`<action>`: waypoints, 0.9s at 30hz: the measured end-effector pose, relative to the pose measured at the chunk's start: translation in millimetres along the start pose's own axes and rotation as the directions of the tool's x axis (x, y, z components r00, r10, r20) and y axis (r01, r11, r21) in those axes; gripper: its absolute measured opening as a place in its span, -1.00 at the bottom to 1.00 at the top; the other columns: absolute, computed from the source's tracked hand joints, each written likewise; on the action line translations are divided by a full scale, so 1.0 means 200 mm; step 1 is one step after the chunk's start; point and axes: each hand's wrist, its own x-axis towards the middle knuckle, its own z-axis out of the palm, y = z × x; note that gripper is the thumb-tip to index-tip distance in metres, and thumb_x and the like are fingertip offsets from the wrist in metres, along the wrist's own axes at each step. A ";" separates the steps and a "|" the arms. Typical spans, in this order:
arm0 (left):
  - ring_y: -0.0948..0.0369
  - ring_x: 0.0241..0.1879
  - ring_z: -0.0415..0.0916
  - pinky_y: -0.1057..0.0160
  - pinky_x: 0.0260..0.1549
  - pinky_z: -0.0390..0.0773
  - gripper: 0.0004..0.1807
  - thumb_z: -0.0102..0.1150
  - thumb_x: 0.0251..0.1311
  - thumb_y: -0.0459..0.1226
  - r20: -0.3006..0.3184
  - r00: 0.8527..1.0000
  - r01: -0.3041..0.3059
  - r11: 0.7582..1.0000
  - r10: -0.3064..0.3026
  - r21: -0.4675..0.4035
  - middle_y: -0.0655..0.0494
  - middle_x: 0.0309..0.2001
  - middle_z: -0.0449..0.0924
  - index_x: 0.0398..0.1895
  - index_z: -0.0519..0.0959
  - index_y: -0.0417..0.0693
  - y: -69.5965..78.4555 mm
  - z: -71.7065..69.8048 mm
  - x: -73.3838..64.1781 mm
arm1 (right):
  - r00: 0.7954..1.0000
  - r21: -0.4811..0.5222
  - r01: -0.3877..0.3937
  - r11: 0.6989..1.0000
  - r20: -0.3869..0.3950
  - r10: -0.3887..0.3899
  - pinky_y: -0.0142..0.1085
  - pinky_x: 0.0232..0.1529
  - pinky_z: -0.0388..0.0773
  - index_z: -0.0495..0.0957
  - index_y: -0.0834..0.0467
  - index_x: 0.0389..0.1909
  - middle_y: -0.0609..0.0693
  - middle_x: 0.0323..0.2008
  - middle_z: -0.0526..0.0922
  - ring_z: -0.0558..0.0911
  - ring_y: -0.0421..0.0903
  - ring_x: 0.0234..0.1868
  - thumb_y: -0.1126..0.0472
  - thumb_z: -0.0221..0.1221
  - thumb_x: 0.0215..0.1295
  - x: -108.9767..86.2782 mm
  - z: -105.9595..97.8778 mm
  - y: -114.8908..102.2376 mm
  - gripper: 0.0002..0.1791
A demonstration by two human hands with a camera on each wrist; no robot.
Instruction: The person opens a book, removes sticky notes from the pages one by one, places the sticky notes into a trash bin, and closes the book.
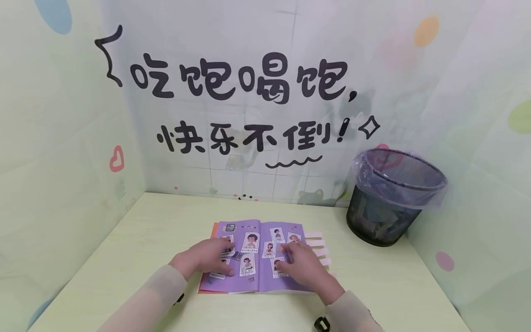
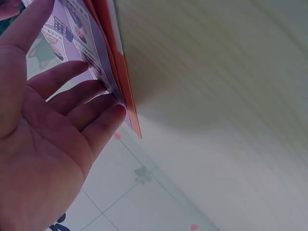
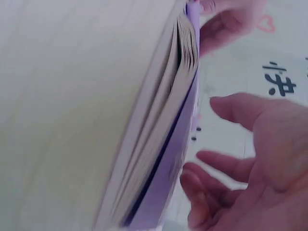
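An open book (image 1: 259, 276) with purple pages lies flat on the table, printed with small pictures of people. Its orange cover edge (image 2: 126, 91) shows at the left side. My left hand (image 1: 207, 256) rests on the left page, fingers spread and fairly straight, fingertips at the page surface near the outer edge. Over the right page is my right hand (image 1: 304, 265), its fingers loosely bent with a gap between thumb and fingers. In the right wrist view the stacked page edges (image 3: 163, 101) face the camera, and nothing shows between that hand's fingers.
Pale tabs (image 1: 317, 243) stick out from the book's right edge. A black mesh bin (image 1: 383, 221) with a clear plastic liner stands at the back right of the light table (image 1: 166, 226). Printed fabric walls (image 1: 249, 180) with large black lettering enclose the table's back and sides.
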 end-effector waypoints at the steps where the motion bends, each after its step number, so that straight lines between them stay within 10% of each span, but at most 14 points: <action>1: -0.24 0.58 0.40 -0.26 0.59 0.39 -0.08 0.73 0.07 -0.02 0.001 1.000 0.001 1.000 -0.001 0.000 -0.19 0.53 0.54 0.49 0.58 -0.19 0.00 0.00 0.00 | 0.999 -0.009 -0.049 0.999 -0.013 0.049 0.23 0.29 0.67 0.64 0.28 0.33 0.28 0.21 0.68 0.68 0.26 0.21 -0.05 0.53 0.26 0.00 -0.01 0.01 -0.27; 9: -0.23 0.59 0.39 -0.26 0.60 0.38 -0.07 0.72 0.08 -0.01 0.004 1.000 0.005 1.000 -0.005 0.003 -0.17 0.54 0.54 0.50 0.57 -0.17 -0.01 0.00 0.00 | 0.959 -0.111 -0.280 0.954 -0.074 0.273 0.04 -0.03 0.66 0.54 0.51 0.25 0.27 -0.06 0.58 0.53 0.12 -0.08 -0.25 0.58 0.17 -0.03 -0.03 0.05 -0.01; 16: -0.22 0.60 0.38 -0.26 0.60 0.37 -0.08 0.71 0.10 0.00 0.012 1.000 0.006 1.000 -0.006 0.002 -0.17 0.55 0.52 0.50 0.57 -0.16 -0.01 0.00 0.00 | 0.950 -0.143 -0.311 0.939 -0.077 0.303 -0.02 -0.19 0.63 0.61 0.51 0.04 0.30 -0.07 0.56 0.51 0.12 -0.13 -0.33 0.58 0.13 -0.03 -0.01 0.07 -0.05; 27: -0.24 0.57 0.42 -0.27 0.58 0.40 -0.07 0.72 0.09 -0.01 0.001 1.000 -0.007 1.000 0.007 -0.003 -0.18 0.53 0.54 0.50 0.56 -0.18 -0.01 0.01 0.00 | 0.942 -0.151 -0.335 0.930 -0.082 0.326 0.05 -0.05 0.71 0.45 0.62 0.30 0.39 0.05 0.52 0.53 0.15 -0.06 -0.31 0.61 0.10 -0.02 -0.01 0.07 0.17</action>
